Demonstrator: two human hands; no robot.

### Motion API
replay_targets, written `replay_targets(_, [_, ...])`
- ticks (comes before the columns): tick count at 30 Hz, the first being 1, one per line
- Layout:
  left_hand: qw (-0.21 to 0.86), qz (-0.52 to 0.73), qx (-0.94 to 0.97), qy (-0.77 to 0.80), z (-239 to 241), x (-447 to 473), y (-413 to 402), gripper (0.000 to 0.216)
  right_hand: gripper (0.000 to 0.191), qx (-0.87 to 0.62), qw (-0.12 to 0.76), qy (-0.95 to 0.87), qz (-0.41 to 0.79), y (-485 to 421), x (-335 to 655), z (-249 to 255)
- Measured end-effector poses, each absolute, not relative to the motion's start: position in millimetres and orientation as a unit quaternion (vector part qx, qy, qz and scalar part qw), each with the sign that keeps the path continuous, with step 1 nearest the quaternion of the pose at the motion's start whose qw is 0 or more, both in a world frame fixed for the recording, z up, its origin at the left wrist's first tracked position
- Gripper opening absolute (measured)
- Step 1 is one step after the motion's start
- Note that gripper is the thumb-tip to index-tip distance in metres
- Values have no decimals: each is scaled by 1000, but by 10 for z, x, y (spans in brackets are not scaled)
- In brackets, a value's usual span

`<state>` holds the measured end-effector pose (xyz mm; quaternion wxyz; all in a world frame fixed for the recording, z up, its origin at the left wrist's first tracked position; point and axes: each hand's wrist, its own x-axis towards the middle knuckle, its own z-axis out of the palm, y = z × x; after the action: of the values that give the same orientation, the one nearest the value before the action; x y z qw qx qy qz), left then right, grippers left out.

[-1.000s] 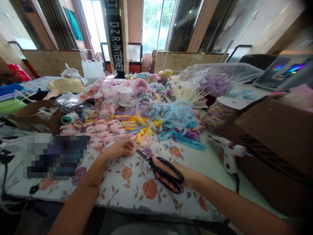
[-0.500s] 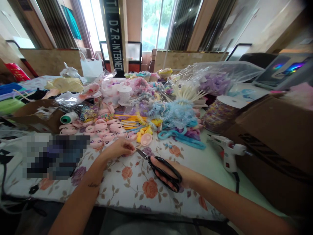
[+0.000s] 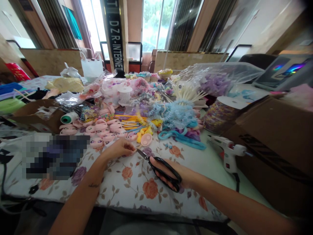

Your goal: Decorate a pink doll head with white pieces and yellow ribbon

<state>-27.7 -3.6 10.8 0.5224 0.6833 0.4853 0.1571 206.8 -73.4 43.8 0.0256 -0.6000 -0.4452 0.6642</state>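
My right hand [image 3: 174, 174] is wrapped round the black handles of a pair of scissors [image 3: 165, 173], their blades pointing up and left. The blades look closed or nearly so, and their tips reach my left fingertips. My left hand [image 3: 122, 148] is pinched, with a thin pale bit showing at its fingertips, too small to name. Just beyond lies a pink oval piece [image 3: 146, 139] beside some yellow pieces [image 3: 141, 132]. Several pink doll-like face pieces [image 3: 102, 131] lie behind my left hand.
A flowered cloth [image 3: 127, 189] covers the table. On the right are a hot glue gun [image 3: 228, 153], a cardboard box [image 3: 274, 147] and a ribbon spool [image 3: 225, 111]. Blue ruffled trim [image 3: 176, 114], a blue strip [image 3: 190, 140] and a thread spool [image 3: 69, 118] lie farther back.
Almost nothing differs. My left fingertips have shifted very slightly to the right, against the scissor tips; the scissors stay in my right hand.
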Motion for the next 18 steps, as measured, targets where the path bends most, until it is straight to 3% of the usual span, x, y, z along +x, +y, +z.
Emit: replay_targets(18, [524,155,689,477,133,-275,-47,24,59,-583,26,-474,659,-728,2104,387])
